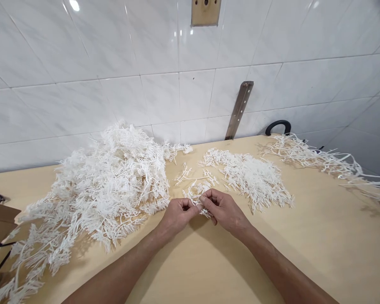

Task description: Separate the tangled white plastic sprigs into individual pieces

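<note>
My left hand (pixel 180 215) and my right hand (pixel 224 211) meet at the middle of the wooden table (pixel 196 261), thumbs and forefingers pinched on a small white branched piece (pixel 194 192). Part of this piece is hidden by my fingers. Just beyond them lie a few loose white sprigs (pixel 185 175). A tall heap of white branched pieces (pixel 113 181) spreads to the left. Right of my hands is a lower pile of short white sprigs (pixel 253 177). Long, thin bare white stems (pixel 323 158) lie at the far right.
A metal strip with holes (pixel 239 110) leans on the tiled wall (pixel 158 99) behind the table. A black curved object (pixel 278 123) stands at the back right edge. A brown cardboard box (pixel 1 219) sits at the far left.
</note>
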A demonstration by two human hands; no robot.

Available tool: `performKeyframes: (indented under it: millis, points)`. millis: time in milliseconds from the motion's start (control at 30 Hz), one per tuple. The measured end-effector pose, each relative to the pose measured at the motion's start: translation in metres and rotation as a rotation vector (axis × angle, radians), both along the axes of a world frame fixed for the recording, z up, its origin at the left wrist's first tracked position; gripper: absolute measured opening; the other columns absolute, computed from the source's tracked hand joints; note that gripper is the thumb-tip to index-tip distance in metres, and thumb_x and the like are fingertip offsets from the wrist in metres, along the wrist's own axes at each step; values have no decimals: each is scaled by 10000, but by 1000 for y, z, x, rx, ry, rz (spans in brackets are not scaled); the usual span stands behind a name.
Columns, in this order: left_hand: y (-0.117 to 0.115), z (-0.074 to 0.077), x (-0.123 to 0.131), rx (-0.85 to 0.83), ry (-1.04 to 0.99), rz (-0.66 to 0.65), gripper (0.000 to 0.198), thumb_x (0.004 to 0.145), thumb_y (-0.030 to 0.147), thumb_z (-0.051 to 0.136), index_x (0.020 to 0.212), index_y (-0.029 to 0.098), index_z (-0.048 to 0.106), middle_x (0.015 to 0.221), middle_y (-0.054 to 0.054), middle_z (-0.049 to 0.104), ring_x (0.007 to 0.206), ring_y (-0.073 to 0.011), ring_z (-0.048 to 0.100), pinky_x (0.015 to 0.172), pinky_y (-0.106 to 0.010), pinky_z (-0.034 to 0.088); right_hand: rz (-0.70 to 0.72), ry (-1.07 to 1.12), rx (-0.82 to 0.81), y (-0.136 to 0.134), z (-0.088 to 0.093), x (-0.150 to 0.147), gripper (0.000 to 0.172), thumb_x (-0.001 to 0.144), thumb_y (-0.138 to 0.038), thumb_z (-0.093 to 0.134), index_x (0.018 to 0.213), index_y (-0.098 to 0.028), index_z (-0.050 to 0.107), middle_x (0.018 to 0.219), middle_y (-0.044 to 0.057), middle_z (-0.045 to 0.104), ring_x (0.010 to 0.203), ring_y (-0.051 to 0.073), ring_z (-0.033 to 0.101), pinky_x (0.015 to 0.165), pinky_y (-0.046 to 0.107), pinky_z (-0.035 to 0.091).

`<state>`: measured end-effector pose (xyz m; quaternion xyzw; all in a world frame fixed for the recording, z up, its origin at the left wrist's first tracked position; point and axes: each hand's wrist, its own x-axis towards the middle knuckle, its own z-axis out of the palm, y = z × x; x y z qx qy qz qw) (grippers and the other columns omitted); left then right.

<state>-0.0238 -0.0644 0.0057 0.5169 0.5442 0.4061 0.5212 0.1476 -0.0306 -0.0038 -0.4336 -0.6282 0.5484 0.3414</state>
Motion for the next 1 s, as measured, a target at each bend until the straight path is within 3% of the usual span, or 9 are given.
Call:
performKeyframes:
  millis: [133, 267, 433, 567, 1000]
  points:
    - [-1, 2, 1, -42, -76, 129, 456, 718, 547, 708, 571, 174, 490, 496, 64, 353, 476, -68, 269, 469, -226, 205, -9, 88, -19, 1, -2, 0, 373, 851, -558, 609, 968, -204, 592, 612, -34, 546, 485, 119, 498, 423, 248, 458]
    - [-1, 3, 3, -81, -182, 208, 444, 714, 530, 726, 593, 175, 488, 492, 77, 336, 447, -52, 226, 447, -220, 180, -62, 52, 48, 1, -3, 1, 347, 858, -537, 616, 948, -203, 593, 694, 2, 576, 540, 131, 531, 444, 261, 486]
    - [0, 2, 4, -101, -235, 251, 467, 696, 531, 745, 581, 177, 463, 484, 86, 310, 441, -45, 203, 444, -220, 166, -142, -103, 406, -5, 1, -1, 209, 908, -426, 577, 903, -225, 636, 926, 73, 626, 758, 185, 601, 508, 270, 508]
    - [0, -1, 5, -93, -246, 264, 468, 698, 532, 742, 581, 180, 457, 476, 90, 299, 441, -47, 206, 447, -221, 171, -116, -159, 597, -8, 5, -4, 144, 932, -320, 541, 940, -231, 653, 974, 80, 630, 722, 164, 600, 497, 263, 502]
    - [0, -6, 7, 2, -140, 318, 435, 740, 507, 709, 581, 175, 477, 501, 71, 339, 483, -65, 249, 465, -226, 205, -117, -151, 584, -9, 3, -6, 147, 928, -286, 548, 862, -206, 651, 901, 65, 645, 725, 157, 600, 474, 237, 482]
